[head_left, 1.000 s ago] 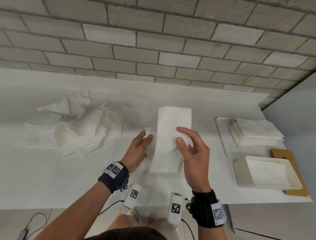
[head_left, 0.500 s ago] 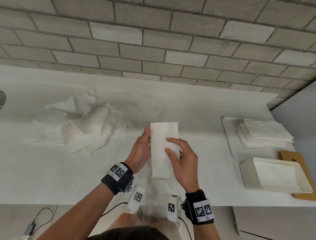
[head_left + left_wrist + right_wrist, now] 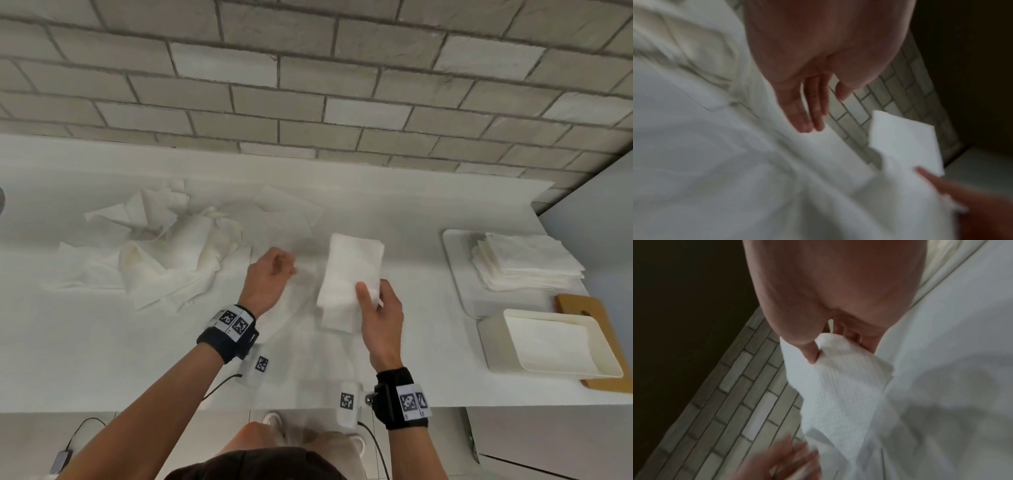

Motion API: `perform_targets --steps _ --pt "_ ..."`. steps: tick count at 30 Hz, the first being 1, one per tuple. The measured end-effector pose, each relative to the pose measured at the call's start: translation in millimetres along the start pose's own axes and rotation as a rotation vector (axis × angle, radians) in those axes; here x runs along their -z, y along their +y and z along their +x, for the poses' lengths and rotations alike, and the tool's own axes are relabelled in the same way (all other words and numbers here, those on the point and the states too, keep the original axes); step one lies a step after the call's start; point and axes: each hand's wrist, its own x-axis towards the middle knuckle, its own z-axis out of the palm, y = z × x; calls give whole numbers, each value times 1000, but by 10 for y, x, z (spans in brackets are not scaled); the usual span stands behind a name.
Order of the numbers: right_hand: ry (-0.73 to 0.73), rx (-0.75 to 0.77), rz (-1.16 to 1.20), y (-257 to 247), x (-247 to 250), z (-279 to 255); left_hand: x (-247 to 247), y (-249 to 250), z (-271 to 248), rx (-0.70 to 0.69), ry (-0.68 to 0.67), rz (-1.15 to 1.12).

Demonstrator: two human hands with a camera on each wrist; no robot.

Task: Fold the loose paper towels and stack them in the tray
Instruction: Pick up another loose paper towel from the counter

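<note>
Right hand (image 3: 380, 315) is pinching the folded paper towel (image 3: 352, 277) at its near right edge, thumb on top, fingers under; the towel is hanging lifted above the white counter (image 3: 102, 342), long axis running away from the person. Right wrist view is showing the same: thumb (image 3: 809, 352) pressing into the towel (image 3: 838, 394), fingers curled behind it

Left hand (image 3: 269, 279) is holding nothing, sitting just left of the towel and apart from it, fingers relaxed and only slightly bent. Left wrist view is showing the fingers (image 3: 807, 113) straight and loose over the counter, with the folded towel (image 3: 904, 142) off to the side; frame is blurred

Loose pile of crumpled paper towels (image 3: 161, 250) is lying on the counter to the left, near the left hand. Stack of folded towels (image 3: 527, 263) is sitting in the flat white tray (image 3: 455, 274) at the right, well apart from the held towel. An empty-looking white rectangular dish (image 3: 555, 342) is resting near the tray's near end, partly on a wooden board (image 3: 582, 308). Grey brick wall (image 3: 308, 85) is behind the counter
</note>
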Motion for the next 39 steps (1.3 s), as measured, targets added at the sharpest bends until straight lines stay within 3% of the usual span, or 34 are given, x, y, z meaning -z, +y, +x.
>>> perform_targets --steps 2,4,10,14,17,19,22,27,30,34,39 --pt "42 -68 -28 154 112 36 40 -344 -6 78 -108 471" --pt "37 -137 -160 348 188 101 -6 -642 -86 119 -234 738" --pt "-1 -285 -483 700 262 210 -113 -850 -133 86 -153 520" --pt "158 79 -723 570 177 89 -111 -758 -157 3 -129 403" --pt "-86 214 -451 303 17 44 -114 -664 -242 -119 -111 308" --pt "-222 147 -304 113 -116 -4 -125 -608 -307 -204 -97 287" --pt "-294 38 -150 -128 -301 -100 -153 -501 -395 -314 -57 305" --pt "-226 -28 -120 -2 -480 -76 -178 -295 -475 -323 -29 224" --pt "-159 -117 -42 136 -357 -76 -132 -193 -488 -256 -13 180" --pt "-122 -98 36 210 -114 -135 -89 -51 -475 -88 -27 122" --pt "-11 -110 305 176 122 -194 -289 125 -474 -118 -274 77"
